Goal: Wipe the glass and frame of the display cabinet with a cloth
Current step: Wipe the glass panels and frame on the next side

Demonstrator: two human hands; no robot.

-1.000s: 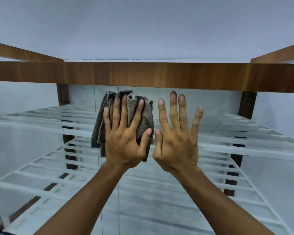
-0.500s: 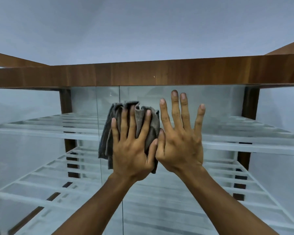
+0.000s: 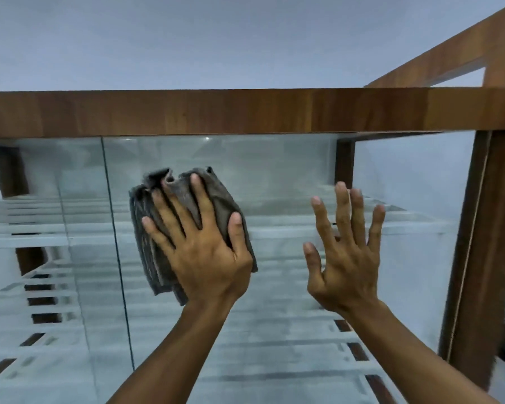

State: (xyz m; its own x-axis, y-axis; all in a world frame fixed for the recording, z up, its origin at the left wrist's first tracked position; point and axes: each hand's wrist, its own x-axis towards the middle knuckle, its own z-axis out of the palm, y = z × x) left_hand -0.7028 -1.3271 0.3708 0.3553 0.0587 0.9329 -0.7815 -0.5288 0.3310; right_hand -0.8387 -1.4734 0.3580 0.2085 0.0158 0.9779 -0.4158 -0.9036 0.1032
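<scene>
While the left hand [image 3: 204, 252] presses a bunched grey cloth [image 3: 217, 196] flat against the glass [image 3: 274, 164] with fingers spread, the right hand [image 3: 347, 258] is raised at its 3 o'clock, fingers splayed, holding nothing. At 12 o'clock runs the wooden frame [image 3: 245, 112]; white shelves [image 3: 405, 228] show behind the pane.
</scene>
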